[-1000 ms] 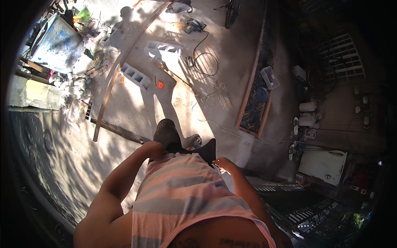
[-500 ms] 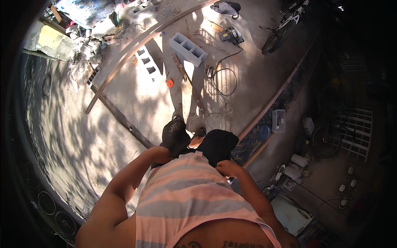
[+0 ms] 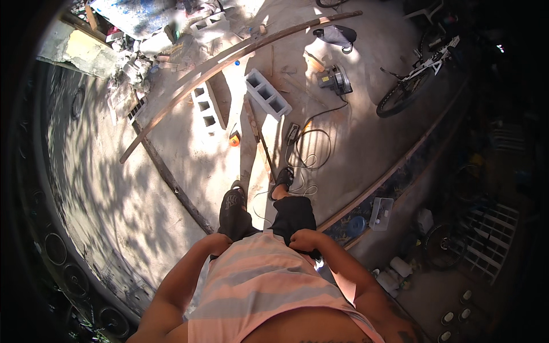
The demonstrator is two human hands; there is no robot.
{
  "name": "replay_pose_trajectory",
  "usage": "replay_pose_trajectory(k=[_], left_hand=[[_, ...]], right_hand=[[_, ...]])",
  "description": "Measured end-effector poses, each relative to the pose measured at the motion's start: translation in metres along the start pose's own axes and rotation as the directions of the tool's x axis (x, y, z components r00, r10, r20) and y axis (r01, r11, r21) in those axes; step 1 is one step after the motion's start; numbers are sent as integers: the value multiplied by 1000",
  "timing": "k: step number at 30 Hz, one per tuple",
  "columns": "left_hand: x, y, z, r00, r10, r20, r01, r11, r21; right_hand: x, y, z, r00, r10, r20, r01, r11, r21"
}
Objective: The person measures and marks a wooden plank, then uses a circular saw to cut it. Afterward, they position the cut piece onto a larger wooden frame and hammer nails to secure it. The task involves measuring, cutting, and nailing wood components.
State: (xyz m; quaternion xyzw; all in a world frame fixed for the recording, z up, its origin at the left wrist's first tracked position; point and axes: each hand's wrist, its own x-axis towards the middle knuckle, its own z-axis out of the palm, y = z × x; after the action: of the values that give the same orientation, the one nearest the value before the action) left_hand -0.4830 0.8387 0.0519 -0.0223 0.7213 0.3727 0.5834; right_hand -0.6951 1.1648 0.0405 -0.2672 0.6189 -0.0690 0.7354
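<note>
Head view: hands [image 3: 306,240] curled at our black shorts [image 3: 294,217], grip unclear, our step brings the twelve-o'clock block [image 3: 271,97] nearer us.

Loose black pants [image 3: 295,215], worn, legs apart

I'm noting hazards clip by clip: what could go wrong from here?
The right foot stands close to the looped black cord and might snag it. A snag could tug the circular saw, which that cord reaches. With the left hand and right hand both at the black pants, a stumble toward the grey hollow block may be harder to break.
</note>
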Motion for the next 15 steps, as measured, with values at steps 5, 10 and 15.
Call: replay_pose_trajectory(k=[5,10,15], left_hand=[[9,62,-41,992,-45,116,38,997,61],[31,82,-69,981,-139,133,133,990,55],[81,71,-128,881,-314,-354,161,903,-398]], right_hand=[[-17,12,-66,969,72,238,-125,968,217],[0,38,-103,931,78,356,-198,929,314],[70,108,-155,964,162,-213,-95,950,297]])
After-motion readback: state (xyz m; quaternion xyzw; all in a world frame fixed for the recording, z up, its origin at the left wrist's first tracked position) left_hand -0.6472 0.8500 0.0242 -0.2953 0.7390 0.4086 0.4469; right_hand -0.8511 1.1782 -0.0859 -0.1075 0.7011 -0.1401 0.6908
